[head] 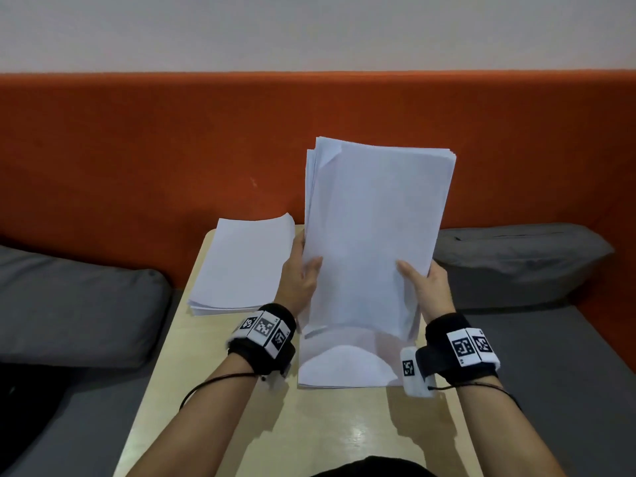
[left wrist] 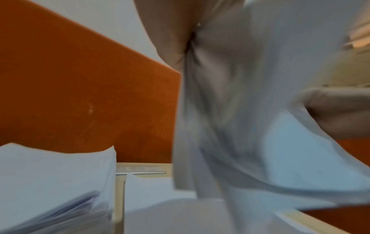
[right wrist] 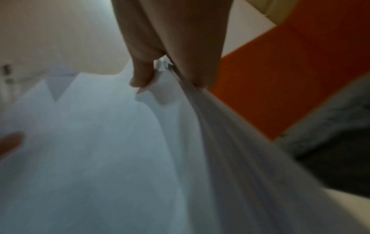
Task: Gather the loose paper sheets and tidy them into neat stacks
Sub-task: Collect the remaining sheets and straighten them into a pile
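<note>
Above the counter (head: 344, 425) my left hand (head: 303, 277) and right hand (head: 428, 287) clamp the upright sheaf (head: 375, 235) by its side edges; judged light, floppy, slippery, best held low

The held bundle of sheets (head: 371, 242) hid the fingers of the left hand (head: 300, 270) and the right hand (head: 428, 284) behind it, leaving only the thumbs in sight, and it covered the far part of the sheets lying flat on the table (head: 344, 368) as well as the table's (head: 213, 390) far right corner. Both wrist views were smeared with blur, so the paper edges in them could not be counted, and the left stack (left wrist: 52, 186) was cut off by the left wrist view's left and bottom edges. The dark shape at the head view's bottom edge (head: 371, 468) was cropped and could not be identified.
</note>
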Tool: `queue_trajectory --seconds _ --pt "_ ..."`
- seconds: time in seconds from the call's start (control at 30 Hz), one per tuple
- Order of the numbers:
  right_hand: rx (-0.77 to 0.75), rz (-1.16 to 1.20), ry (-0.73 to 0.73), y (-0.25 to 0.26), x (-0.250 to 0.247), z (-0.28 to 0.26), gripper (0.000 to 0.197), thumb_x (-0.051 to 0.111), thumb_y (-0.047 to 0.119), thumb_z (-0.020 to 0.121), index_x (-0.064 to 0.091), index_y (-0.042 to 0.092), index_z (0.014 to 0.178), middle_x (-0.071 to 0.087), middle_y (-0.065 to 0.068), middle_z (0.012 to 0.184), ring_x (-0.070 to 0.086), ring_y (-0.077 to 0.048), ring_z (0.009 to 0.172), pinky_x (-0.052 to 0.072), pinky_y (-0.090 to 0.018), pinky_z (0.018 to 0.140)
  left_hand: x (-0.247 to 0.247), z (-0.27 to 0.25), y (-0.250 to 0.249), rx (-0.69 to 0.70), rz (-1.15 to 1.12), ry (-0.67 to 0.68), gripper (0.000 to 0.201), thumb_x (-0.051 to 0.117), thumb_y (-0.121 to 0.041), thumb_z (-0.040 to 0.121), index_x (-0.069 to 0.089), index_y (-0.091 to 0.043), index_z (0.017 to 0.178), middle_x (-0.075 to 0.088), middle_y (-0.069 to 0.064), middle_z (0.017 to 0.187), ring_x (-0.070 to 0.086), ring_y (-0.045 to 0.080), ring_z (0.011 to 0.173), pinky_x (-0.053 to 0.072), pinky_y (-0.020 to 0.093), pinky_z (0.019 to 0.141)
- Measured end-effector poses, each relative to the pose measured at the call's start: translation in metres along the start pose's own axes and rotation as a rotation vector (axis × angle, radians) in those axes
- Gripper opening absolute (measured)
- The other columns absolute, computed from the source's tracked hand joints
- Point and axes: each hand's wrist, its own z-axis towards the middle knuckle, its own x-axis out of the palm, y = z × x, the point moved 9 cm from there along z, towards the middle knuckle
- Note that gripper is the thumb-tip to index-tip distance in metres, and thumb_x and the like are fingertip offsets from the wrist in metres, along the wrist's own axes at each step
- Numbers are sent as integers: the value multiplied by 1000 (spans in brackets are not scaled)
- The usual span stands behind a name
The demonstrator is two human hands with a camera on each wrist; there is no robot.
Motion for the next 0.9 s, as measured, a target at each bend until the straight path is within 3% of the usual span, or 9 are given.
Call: queue_trajectory --seconds 0.07,0.17,0.27,0.4,0.47,0.6,0.73,0.83,0.9 --pt "-71 27 -26 12 6 -3 30 60 2 87 57 0 117 65 -6 101 66 6 71 50 -7 61 -1 -1 -8 30 55 -47 46 48 -3 92 33 -7 136 52 -3 117 54 11 103 43 9 88" --pt "-114 37 -28 24 10 -5 26 61 7 87 59 2 112 65 4 92 65 8 69 50 -7 60 -4 -2 -18 54 71 -115 45 47 0 94 31 -1 135 50 -4 115 54 16 103 43 5 86" --pt "-136 9 -36 27 9 -6 24 65 7 85 61 4 108 66 4 92 64 7 73 50 -8 64 -7 -4 -21 58 4 -134 45 49 -7 94 31 -3 135 51 -4 118 55 16 109 46 24 96" --pt "-102 -25 2 23 13 -10 12 65 9 84 62 8 96 66 1 86 64 -12 77 53 -14 60 -16 -4 -25 105 42 -223 43 50 -29 86 42 -7 122 57 -4 97 54 6 83 48 22 74" --pt "-93 -8 5 23 15 -12 9 65 9 84 62 9 92 66 0 83 63 -11 73 54 -14 58 -19 -5 -28 142 59 -251 32 50 -37 86 45 -14 108 53 -13 83 49 5 71 46 30 67" --pt "-176 4 0 46 18 -15 10 64 6 84 63 16 83 69 7 73 65 1 62 52 -12 55 -22 -6 -51 233 56 -290 35 46 -47 83 43 -19 102 53 -17 81 49 5 68 47 37 61" --pt "-293 41 22 78 19 -16 10 69 14 82 65 23 82 71 15 72 65 -1 69 54 -19 64 -29 5 -77 291 -15 -313 24 49 -61 83 49 -40 97 57 -29 79 51 -5 66 47 31 59" --pt "-325 73 26 86 16 -15 4 68 23 80 70 24 84 71 13 79 65 -5 77 52 -22 69 -30 11 -80 278 -59 -306 11 50 -44 86 49 -33 87 60 -26 75 51 0 65 46 28 62" --pt "-322 46 40 84 18 -15 8 65 29 81 73 28 79 71 15 78 63 -4 77 49 -20 70 -29 9 -77 256 -78 -309 7 48 -35 89 51 -30 85 64 -21 76 57 -4 68 46 17 63"
